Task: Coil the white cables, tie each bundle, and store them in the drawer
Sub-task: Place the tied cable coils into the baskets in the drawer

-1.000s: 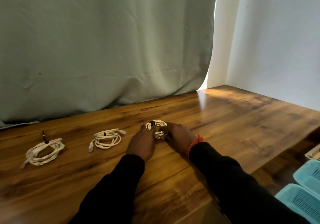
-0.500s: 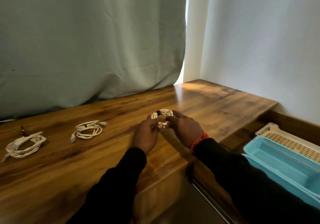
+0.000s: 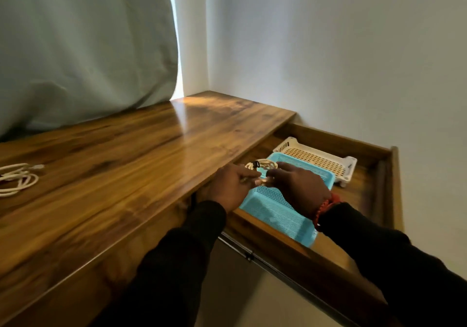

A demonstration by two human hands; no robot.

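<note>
A small coiled white cable bundle [image 3: 261,165] with a black tie is held between both hands. My left hand [image 3: 231,187] pinches its left side and my right hand [image 3: 299,187] pinches its right side. The bundle hangs over the near end of a blue mesh tray [image 3: 275,213] inside the open wooden drawer [image 3: 379,169]. Another coiled white cable [image 3: 17,178] lies on the wooden desk top [image 3: 126,162] at the far left edge of view, partly cut off.
A cream mesh tray [image 3: 316,158] sits behind the blue one in the drawer. A pale green curtain [image 3: 88,43] hangs behind the desk, and a white wall [image 3: 341,48] stands to the right. The drawer's front rail [image 3: 290,253] runs below my right forearm.
Both hands carried the tied bundle from the desk top rightward to over the blue tray in the drawer. The view swung right, so one coil on the desk dropped out of sight.
</note>
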